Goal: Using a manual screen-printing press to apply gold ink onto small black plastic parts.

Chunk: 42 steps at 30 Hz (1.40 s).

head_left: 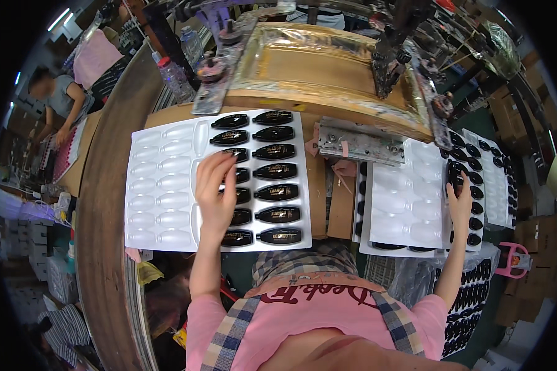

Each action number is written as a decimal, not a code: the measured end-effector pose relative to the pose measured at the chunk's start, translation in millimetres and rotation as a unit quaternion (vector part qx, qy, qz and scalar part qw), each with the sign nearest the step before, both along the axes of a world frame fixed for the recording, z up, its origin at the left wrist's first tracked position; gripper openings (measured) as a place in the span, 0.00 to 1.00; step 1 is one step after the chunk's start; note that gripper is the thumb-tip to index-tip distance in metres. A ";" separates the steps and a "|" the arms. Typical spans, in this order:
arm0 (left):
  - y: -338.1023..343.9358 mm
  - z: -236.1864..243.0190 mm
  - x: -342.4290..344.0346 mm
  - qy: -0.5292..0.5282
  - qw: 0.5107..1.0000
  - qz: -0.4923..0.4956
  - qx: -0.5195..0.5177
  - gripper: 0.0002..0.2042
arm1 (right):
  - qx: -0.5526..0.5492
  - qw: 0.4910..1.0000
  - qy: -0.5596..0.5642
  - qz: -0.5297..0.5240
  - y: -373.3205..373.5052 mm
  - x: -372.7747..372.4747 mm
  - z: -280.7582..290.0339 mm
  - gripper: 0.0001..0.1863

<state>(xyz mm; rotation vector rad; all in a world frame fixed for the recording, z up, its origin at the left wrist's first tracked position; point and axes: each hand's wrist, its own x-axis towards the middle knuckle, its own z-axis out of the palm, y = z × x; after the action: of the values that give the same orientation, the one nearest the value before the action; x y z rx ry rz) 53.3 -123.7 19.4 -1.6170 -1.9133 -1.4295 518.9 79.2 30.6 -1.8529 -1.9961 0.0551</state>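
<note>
My left hand (pixel 215 193) is over a white moulded tray (pixel 143 240), its fingers bent and a little apart. Its fingertips reach the near end of a glossy black flat bottle (pixel 234 153) with gold print. Two columns of such bottles, like the black bottle (pixel 276 171), lie in the tray's right part; the slots at its left hold none. Stretched out to the right, my right hand (pixel 460 201) has its fingers around a dark bottle (pixel 456 173) beside a white tray (pixel 408 210). The fingers partly hide that bottle.
A wooden-framed screen (pixel 322 68) hangs on metal clamps beyond the trays, above a metal fixture (pixel 362 147). More trays of black bottles (pixel 474 207) stand at the right, near a pink stool (pixel 513 260). Another person (pixel 65 102) works at the far left.
</note>
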 end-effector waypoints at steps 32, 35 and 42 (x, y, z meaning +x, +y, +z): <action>34.3 -44.1 -176.9 -0.388 0.920 0.017 -0.042 0.11 | 0.006 0.912 0.109 0.396 5.1 -174.3 37.7 0.23; 18.9 -72.9 -187.5 -0.429 0.901 0.065 -0.032 0.11 | 0.035 0.941 0.140 0.308 21.0 -133.9 29.4 0.19; 25.6 -121.1 -190.0 -0.457 0.878 0.138 0.024 0.11 | -0.029 0.949 0.153 0.274 15.6 -89.9 28.3 0.17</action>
<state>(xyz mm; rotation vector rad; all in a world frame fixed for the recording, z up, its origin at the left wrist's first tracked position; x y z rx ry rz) -136.8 -98.1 -101.7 -0.5727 -2.3664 -2.3070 429.0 94.8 58.9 -1.1737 -2.2241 0.5325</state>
